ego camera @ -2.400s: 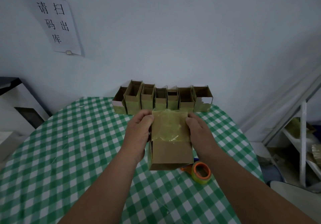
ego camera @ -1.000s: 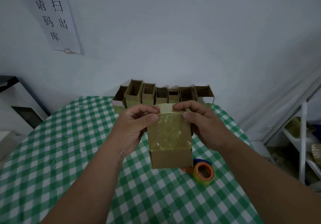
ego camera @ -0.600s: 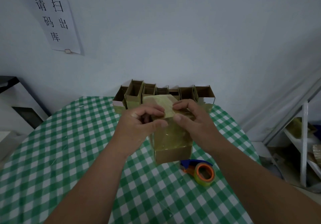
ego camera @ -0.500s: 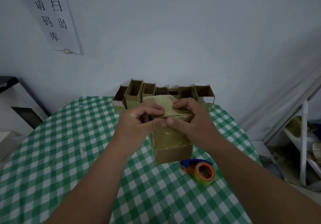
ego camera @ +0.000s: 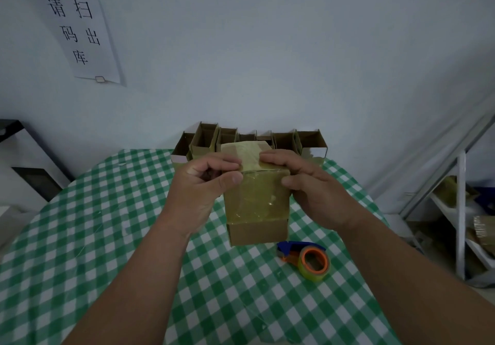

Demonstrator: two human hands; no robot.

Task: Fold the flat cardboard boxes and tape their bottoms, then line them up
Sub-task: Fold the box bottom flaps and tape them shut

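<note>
A folded brown cardboard box (ego camera: 255,205) stands upside down on the checked table, its taped bottom facing up and yellowish tape running down its near side. My left hand (ego camera: 203,184) grips its upper left edge, thumb on the near face and fingers curled over the top. My right hand (ego camera: 302,181) holds the upper right edge, fingers on the taped top and thumb on the side. A row of several folded open boxes (ego camera: 249,141) stands behind it against the wall.
An orange-cored tape roll in a blue dispenser (ego camera: 308,259) lies just right of the box near the table's edge. The round table has a green-and-white checked cloth (ego camera: 93,224). A white shelf frame (ego camera: 460,210) stands at the right, a cabinet (ego camera: 24,162) at the left.
The box was tilted from lying against my hands to standing upright on the table. Both hands shifted from its sides to its top edge, fingers over the taped top.
</note>
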